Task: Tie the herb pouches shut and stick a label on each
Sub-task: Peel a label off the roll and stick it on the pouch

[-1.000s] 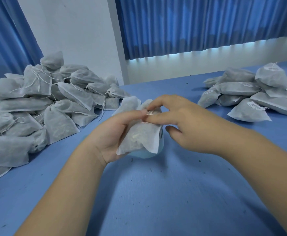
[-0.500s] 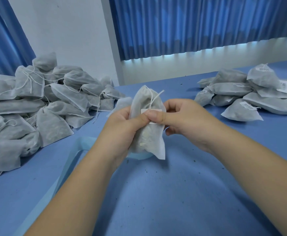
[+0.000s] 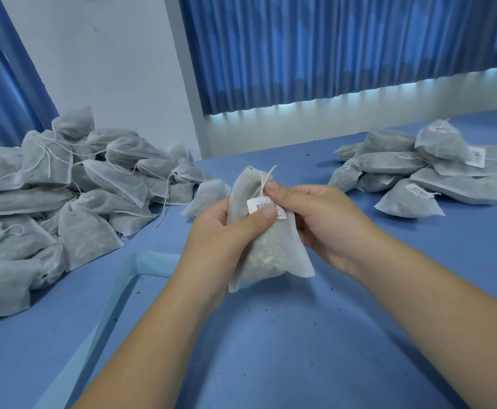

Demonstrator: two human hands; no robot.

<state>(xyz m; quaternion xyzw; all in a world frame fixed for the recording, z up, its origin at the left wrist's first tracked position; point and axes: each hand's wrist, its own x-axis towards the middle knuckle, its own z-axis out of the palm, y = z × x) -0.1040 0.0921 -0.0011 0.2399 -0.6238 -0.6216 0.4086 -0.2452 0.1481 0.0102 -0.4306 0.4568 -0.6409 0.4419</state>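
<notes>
A grey mesh herb pouch [image 3: 266,249] stands upright between my hands above the blue table [image 3: 315,335]. Its neck is tied with white string [image 3: 266,180]. A white barcode label [image 3: 263,205] sits on its front near the top. My left hand [image 3: 220,234] grips the pouch from the left, thumb pressing on the label's lower edge. My right hand [image 3: 321,219] holds the pouch from the right, thumb on the label's upper right corner.
A large heap of grey pouches without labels [image 3: 49,196] covers the table's left side. A smaller heap of labelled pouches [image 3: 424,172] lies at the right. A light blue strip [image 3: 141,270] lies on the table under my left forearm. Blue curtains hang behind.
The pouch went from lying bunched in my hands to standing upright. The label, earlier pinched at my fingertips, is now flat on the pouch front under both thumbs.
</notes>
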